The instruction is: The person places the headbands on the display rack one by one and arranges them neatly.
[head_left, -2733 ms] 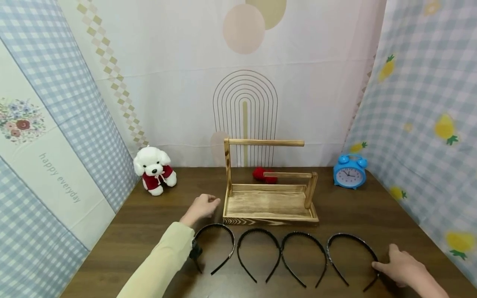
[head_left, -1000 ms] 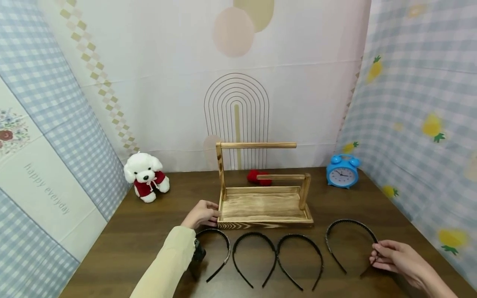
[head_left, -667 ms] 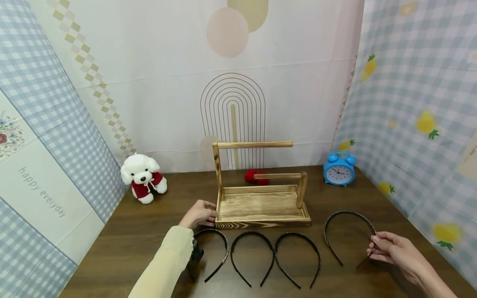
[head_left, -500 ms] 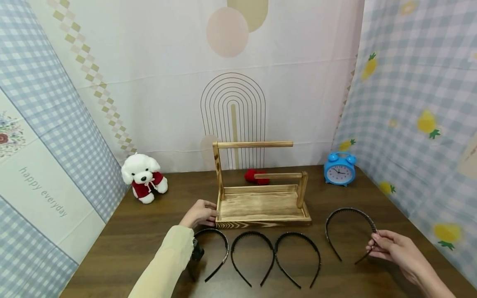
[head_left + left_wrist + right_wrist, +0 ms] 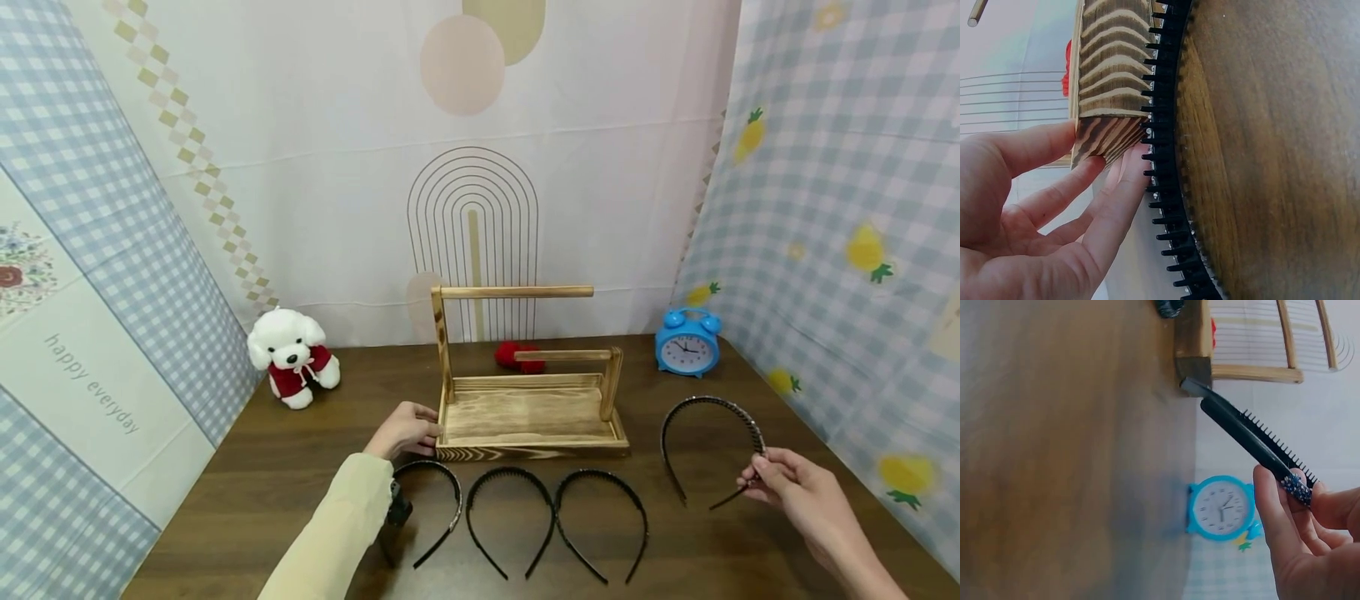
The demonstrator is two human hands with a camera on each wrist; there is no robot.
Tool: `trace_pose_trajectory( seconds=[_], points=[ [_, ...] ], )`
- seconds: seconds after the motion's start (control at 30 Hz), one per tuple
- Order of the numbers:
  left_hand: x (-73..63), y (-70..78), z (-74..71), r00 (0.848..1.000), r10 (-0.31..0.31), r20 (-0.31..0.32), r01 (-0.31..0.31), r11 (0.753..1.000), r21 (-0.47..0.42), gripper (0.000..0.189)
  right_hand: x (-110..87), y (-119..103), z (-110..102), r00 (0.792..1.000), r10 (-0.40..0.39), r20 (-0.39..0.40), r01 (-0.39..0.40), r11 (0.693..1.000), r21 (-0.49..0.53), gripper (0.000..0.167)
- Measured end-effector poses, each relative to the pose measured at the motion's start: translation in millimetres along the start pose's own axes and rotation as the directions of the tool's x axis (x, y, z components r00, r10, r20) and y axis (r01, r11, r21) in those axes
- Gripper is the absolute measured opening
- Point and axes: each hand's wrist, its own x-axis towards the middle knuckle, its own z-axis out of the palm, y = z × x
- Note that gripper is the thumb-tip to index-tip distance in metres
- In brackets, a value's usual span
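Observation:
My right hand (image 5: 806, 492) pinches one leg of a black headband (image 5: 708, 400), raised off the table right of the wooden rack. In the right wrist view, thumb and fingers grip the headband (image 5: 1241, 434) by its glittery part, its inner teeth showing. The wooden rack (image 5: 532, 453) has a shallow tray and two horizontal bars, one tall, one low. At its left end, my left hand (image 5: 405, 431) touches the corner with extended fingers. Three more black headbands lie in a row in front: one (image 5: 455, 492) partly behind the left wrist, a middle one (image 5: 510, 471) and another (image 5: 600, 472).
A white toy dog (image 5: 288, 354) in a red top sits at the back left. A blue alarm clock (image 5: 687, 343) stands at the back right. Something red and fuzzy (image 5: 510, 354) lies behind the rack. Patterned cloths hang around the table (image 5: 247, 500).
My right hand has taken hold of the rightmost headband and raised it off the table, away from the row. My left hand has come to the rack's left end and stays there.

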Motion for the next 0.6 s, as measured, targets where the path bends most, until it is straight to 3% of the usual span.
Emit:
trace_pose_trajectory(
  seconds=[0.17,0.27,0.47,0.6],
  points=[
    [0.3,0.3,1.3,1.000,-0.004,-0.013,0.003,1.000,-0.014,0.041,0.8,-10.7,7.3,0.988,-0.144,-0.056,0.145,0.989,0.002,0.021],
    [0.3,0.0,1.3,1.000,-0.004,-0.015,0.003,1.000,-0.013,0.041,0.5,-16.7,13.9,0.973,-0.201,-0.117,0.194,0.979,-0.069,0.023],
    [1.0,0.0,1.3,1.000,-0.002,-0.011,0.002,1.000,-0.007,0.042,1.1,-29.9,26.7,0.920,-0.286,-0.266,0.228,0.946,-0.229,0.020],
    [2.2,0.7,2.3,1.000,0.004,-0.015,-0.004,1.000,-0.009,0.042,4.2,-39.1,33.4,0.896,-0.306,-0.322,0.231,0.940,-0.251,0.019]
  ],
)
